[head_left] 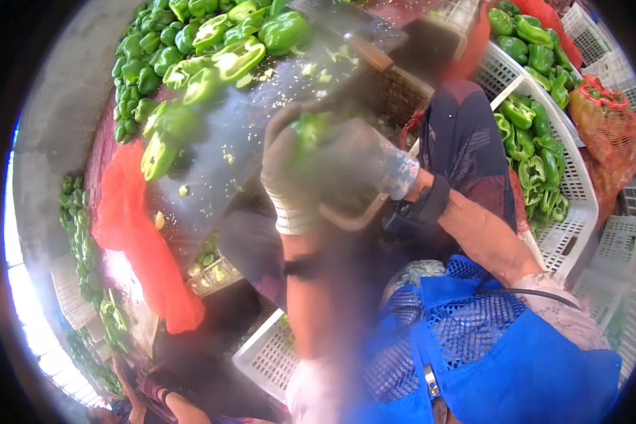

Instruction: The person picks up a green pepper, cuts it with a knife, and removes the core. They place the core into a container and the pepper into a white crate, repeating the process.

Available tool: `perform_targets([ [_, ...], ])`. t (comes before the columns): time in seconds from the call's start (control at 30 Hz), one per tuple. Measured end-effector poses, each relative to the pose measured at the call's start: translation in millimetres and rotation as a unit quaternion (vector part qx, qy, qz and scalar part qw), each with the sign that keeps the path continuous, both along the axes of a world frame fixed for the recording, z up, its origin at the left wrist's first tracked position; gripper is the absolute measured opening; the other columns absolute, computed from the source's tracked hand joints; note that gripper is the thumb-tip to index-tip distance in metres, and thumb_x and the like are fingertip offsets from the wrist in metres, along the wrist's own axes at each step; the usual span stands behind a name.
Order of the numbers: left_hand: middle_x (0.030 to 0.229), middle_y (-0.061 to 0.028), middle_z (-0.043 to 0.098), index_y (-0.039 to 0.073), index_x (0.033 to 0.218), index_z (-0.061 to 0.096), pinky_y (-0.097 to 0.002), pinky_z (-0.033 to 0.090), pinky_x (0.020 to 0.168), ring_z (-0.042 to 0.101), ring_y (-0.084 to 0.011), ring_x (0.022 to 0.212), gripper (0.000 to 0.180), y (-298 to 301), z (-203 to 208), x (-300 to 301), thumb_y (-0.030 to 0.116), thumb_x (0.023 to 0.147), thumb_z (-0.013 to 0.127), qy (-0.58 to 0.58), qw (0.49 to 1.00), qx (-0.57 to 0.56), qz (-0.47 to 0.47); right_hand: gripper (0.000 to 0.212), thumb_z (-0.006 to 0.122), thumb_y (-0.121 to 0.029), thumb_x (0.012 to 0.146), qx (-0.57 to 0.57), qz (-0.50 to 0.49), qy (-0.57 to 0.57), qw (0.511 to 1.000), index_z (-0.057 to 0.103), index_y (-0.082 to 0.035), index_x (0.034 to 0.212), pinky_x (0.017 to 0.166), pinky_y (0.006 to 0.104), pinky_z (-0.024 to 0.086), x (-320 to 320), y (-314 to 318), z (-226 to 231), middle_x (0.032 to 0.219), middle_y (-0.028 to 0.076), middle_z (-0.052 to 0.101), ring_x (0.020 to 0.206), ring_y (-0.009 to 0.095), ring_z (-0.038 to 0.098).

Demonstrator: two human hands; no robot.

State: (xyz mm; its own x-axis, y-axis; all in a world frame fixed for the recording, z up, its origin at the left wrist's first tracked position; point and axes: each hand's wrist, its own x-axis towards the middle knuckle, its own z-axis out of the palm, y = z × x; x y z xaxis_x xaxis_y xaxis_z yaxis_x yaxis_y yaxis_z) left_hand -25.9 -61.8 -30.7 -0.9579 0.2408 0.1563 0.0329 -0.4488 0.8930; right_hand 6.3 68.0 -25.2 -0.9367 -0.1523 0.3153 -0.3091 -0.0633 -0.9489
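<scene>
Both of my gloved hands meet over the near edge of a grey metal work surface [244,116]. My left hand [281,177] is closed round a green bell pepper [309,129]. Against the pepper's other side, my right hand [364,159] is curled shut; blur and a smudge hide its fingers and anything in them. Halved green peppers [240,59] with pale insides lie beyond my hands, beside a heap of whole green peppers [152,46]. White seeds are scattered over the metal. A knife with a wooden handle [369,53] lies at the far edge.
White plastic crates [576,205] at right hold green peppers [533,152]. An orange net sack [604,116] stands beside them. Red netting [138,244] hangs over the left edge. Another white crate [268,357] sits below my left arm. Another person's arms [166,399] show at lower left.
</scene>
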Motion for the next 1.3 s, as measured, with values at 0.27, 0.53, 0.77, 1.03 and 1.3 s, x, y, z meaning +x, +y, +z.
perform_targets([
  [0.27, 0.119, -0.0202, 0.058, 0.000, 0.127, 0.050, -0.0472, 0.045, 0.099, 0.058, -0.0386, 0.107, 0.047, 2.5, -10.2, 8.1, 0.028, 0.089, 0.052, -0.127, 0.979, 0.158, 0.034, 0.013, 0.060, -0.011, 0.087, 0.113, 0.069, -0.141, 0.981, 0.069, -0.002, 0.090, 0.064, 0.0286, 0.048, -7.7, 17.3, 12.3, 0.089, 0.006, 0.068, 0.074, 0.013, 0.061],
  [0.53, 0.118, -0.0186, 0.059, -0.001, 0.119, 0.055, -0.0402, 0.047, 0.096, 0.058, -0.0297, 0.108, 0.035, 4.1, -20.3, 9.1, 0.021, 0.093, 0.046, 0.108, 0.979, -0.112, 0.134, 0.015, 0.058, -0.014, 0.090, -0.048, 0.023, 0.019, 0.998, 0.068, -0.002, 0.093, 0.070, 0.0262, 0.049, -13.3, -3.3, -44.0, 0.090, 0.005, 0.067, 0.077, 0.015, 0.062],
  [0.77, 0.126, -0.0182, 0.058, 0.012, 0.132, 0.054, -0.0517, 0.044, 0.098, 0.056, -0.0317, 0.116, 0.043, -11.1, -22.8, 5.1, 0.033, 0.095, 0.044, -0.245, 0.915, 0.306, 0.101, 0.016, 0.062, -0.017, 0.088, 0.034, -0.158, -0.028, 0.986, 0.071, -0.006, 0.094, 0.072, 0.0305, 0.051, -0.8, 0.3, 2.0, 0.088, 0.009, 0.069, 0.079, 0.016, 0.063],
  [1.03, 0.141, -0.0172, 0.047, 0.008, 0.139, 0.045, -0.0506, 0.033, 0.109, 0.044, -0.0328, 0.129, 0.059, -8.7, -14.9, 11.0, 0.046, 0.094, 0.043, -0.226, 0.920, 0.319, 0.023, 0.016, 0.061, -0.005, 0.083, 0.266, -0.166, 0.224, 0.923, 0.065, -0.006, 0.098, 0.071, 0.0337, 0.051, -9.1, 15.8, 10.6, 0.083, 0.010, 0.066, 0.078, 0.025, 0.063],
  [1.3, 0.133, -0.0183, 0.051, 0.001, 0.135, 0.046, -0.0456, 0.037, 0.107, 0.049, -0.0316, 0.124, 0.065, -0.6, -13.1, 17.9, 0.051, 0.093, 0.044, -0.259, 0.959, 0.102, -0.056, 0.010, 0.070, -0.011, 0.071, 0.291, -0.010, 0.283, 0.914, 0.063, -0.006, 0.075, 0.068, 0.0317, 0.050, -20.4, 22.3, -27.4, 0.081, 0.010, 0.064, 0.072, 0.023, 0.060],
])
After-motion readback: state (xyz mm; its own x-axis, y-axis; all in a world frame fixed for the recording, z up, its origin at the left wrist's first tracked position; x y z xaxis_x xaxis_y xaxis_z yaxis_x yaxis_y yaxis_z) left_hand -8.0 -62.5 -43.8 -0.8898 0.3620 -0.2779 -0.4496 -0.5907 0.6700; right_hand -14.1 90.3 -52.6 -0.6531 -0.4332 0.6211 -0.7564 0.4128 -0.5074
